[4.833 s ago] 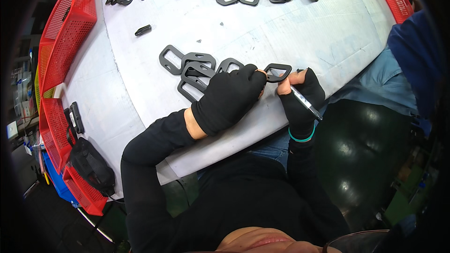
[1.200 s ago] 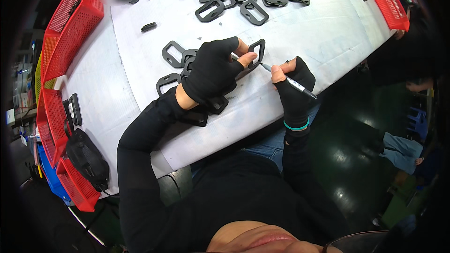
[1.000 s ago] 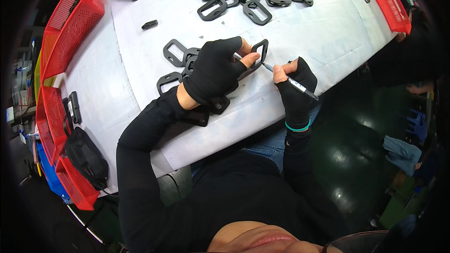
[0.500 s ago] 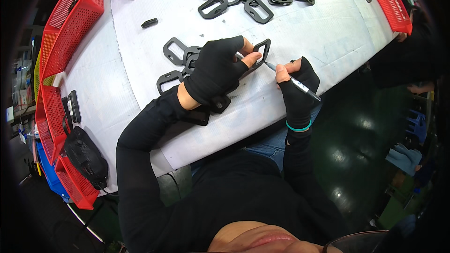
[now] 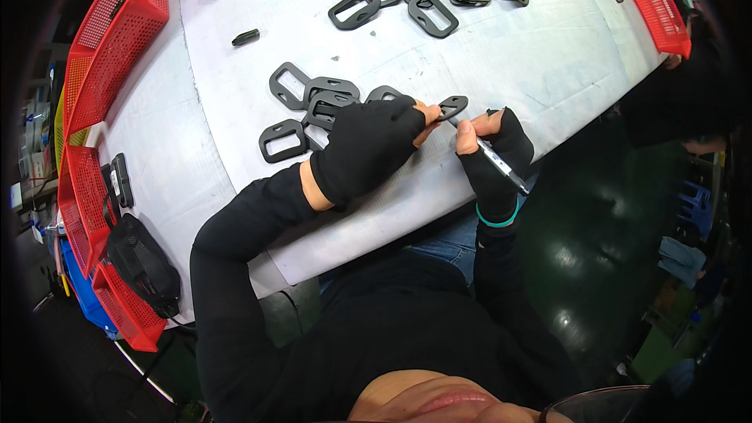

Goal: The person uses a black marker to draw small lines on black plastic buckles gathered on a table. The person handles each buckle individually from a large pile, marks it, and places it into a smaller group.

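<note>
My left hand [image 5: 374,139], in a black fingerless glove, pinches a flat black frame-shaped part [image 5: 454,105] by its near end. The part is tilted, seen nearly edge-on. In my right hand [image 5: 499,145], gloved likewise with a teal band at the wrist, is a marker pen [image 5: 502,166]. Its tip meets or nearly meets the part; the fingers hide the exact contact. Just beyond my left hand lies a loose group of similar black frames [image 5: 283,141], some overlapping and partly covered by the glove. A small black pen cap [image 5: 246,37] rests farther off.
A big heap of black frames [image 5: 356,9] spreads along the far side of the white table [image 5: 211,117]. Red perforated baskets [image 5: 125,47] line the left edge, near a black pouch [image 5: 143,262] and a dark handheld device [image 5: 122,180]. Another red basket [image 5: 650,4] stands far right.
The held frame has come nearer and turned from upright to flatter. My left hand has shifted slightly right and down. The pen has tilted a little. Dark pieces below my left wrist no longer show.
</note>
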Motion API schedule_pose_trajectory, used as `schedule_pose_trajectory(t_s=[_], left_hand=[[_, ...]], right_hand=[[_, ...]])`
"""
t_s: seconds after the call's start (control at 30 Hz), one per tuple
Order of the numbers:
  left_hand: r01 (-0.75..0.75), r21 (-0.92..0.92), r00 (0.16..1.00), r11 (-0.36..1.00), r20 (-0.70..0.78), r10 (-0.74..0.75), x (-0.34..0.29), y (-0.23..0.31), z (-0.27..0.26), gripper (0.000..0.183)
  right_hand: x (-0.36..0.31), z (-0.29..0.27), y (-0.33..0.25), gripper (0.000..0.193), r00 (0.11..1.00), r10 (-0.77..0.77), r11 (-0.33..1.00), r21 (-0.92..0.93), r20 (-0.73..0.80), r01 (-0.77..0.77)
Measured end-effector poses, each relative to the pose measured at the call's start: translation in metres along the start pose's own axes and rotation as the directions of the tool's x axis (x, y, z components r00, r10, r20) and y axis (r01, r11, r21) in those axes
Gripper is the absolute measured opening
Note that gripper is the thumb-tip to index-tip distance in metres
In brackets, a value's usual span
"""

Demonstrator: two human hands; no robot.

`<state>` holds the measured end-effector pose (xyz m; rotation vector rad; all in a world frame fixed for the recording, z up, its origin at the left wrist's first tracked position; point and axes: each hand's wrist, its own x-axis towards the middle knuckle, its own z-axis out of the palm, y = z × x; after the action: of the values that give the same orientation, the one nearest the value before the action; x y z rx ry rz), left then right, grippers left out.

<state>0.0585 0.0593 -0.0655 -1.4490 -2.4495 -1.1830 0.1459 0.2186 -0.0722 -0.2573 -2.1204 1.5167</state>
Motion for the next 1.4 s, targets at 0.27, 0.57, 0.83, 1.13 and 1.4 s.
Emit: schedule_pose_trajectory(t_s=[0.27,0.57,0.83,1.13,1.4], left_hand=[[-0.144,0.156,0.988,0.977,0.077,0.134,-0.007,0.003,-0.004,0.037],[-0.181,0.21,0.978,0.961,0.139,0.154,-0.012,0.001,-0.004,0.039],[-0.181,0.194,0.978,0.964,0.143,0.155,-0.009,0.003,-0.003,0.04],[-0.097,0.096,0.993,0.991,0.069,0.091,-0.004,0.004,-0.004,0.029],[0.304,0.072,0.951,0.95,0.032,-0.306,0.029,-0.007,-0.028,0.02]], right_hand=[[-0.001,0.001,0.004,0.016,0.992,-0.126,0.983,-0.129,0.032,0.129],[0.0,0.001,0.004,0.017,0.989,-0.145,0.981,-0.126,0.034,0.149],[0.002,-0.003,0.001,0.018,0.991,-0.116,0.982,-0.145,0.064,0.124],[-0.001,0.0,0.0,0.017,0.998,-0.057,0.998,-0.019,0.025,0.057],[0.006,-0.008,0.003,0.017,0.982,0.167,0.949,0.283,-0.09,-0.135]])
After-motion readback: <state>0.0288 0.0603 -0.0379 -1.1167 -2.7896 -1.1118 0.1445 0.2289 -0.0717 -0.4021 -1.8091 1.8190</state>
